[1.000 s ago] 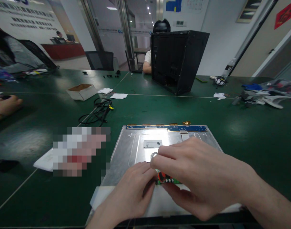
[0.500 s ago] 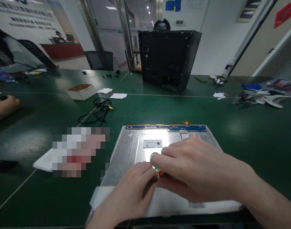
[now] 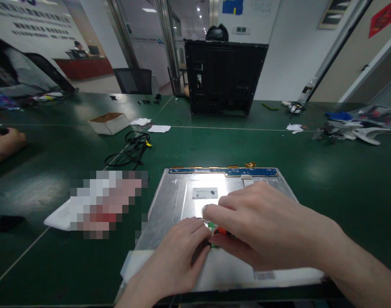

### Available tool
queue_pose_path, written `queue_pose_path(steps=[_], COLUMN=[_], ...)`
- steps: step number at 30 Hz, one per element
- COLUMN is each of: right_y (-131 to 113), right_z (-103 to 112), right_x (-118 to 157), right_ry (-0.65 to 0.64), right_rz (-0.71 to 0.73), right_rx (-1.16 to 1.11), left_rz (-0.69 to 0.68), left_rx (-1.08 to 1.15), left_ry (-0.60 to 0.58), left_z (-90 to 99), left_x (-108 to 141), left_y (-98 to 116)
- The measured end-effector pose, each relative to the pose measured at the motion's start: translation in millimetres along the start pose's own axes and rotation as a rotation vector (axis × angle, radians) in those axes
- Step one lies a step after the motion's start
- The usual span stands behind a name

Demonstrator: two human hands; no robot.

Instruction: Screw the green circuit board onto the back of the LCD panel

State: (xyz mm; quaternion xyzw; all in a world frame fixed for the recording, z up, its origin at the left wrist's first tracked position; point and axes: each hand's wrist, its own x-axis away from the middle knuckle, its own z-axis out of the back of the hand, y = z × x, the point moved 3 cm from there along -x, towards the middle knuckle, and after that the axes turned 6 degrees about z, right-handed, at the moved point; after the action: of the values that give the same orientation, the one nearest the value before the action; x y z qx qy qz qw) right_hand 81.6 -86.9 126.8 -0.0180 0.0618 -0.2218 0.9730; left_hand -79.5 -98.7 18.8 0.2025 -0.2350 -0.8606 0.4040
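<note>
A silver display panel (image 3: pixel 172 192) lies flat in front of me, with a blue circuit strip (image 3: pixel 198 171) along its far edge. Over its middle, my left hand (image 3: pixel 179 248) is closed at the left side of a small green circuit board (image 3: pixel 212 226), pinching it. My right hand (image 3: pixel 262 226) comes in from the right, its fingers closed around an orange-red piece (image 3: pixel 221 230) at the board's right side. Most of that piece is hidden by the fingers, so its kind does not show. A thin wire runs near the left fingertips.
Left of the panel lies a white bag (image 3: pixel 59 216), partly blurred out. Beyond it are a coiled black cable (image 3: pixel 131 149) and an open carton (image 3: pixel 108 124). Another person's hand (image 3: pixel 9 143) rests at far left. A black casing (image 3: pixel 225 77) stands upright across the table (image 3: pixel 336 171).
My right fingers have shifted slightly, baring more of the green board and the orange-red piece. The black casing across the table has turned to face me more squarely. My left hand stays put.
</note>
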Motion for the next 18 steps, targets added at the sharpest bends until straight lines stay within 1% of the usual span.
queue_pose_path(steps=[6, 9, 12, 18], right_y=[1.5, 0.9, -0.6, -3.1], right_z=[-2.1, -0.5, 2.1, 3.0], right_x=[-0.9, -0.5, -0.1, 1.0], right_ry=[-0.037, -0.03, -0.016, -0.028], right_rz=[-0.019, -0.009, 0.007, 0.041], right_rx=[-0.008, -0.027, -0.059, -0.07], left_rz=[0.027, 0.023, 0.005, -0.025], left_rx=[-0.012, -0.004, 0.009, 0.016], left_ry=[-0.029, -0.035, -0.015, 0.01], left_z=[-3.4, -4.3, -3.3, -1.4], left_x=[1.1, 1.3, 0.8, 0.2], left_y=[-2.8, -3.6, -3.4, -2.9])
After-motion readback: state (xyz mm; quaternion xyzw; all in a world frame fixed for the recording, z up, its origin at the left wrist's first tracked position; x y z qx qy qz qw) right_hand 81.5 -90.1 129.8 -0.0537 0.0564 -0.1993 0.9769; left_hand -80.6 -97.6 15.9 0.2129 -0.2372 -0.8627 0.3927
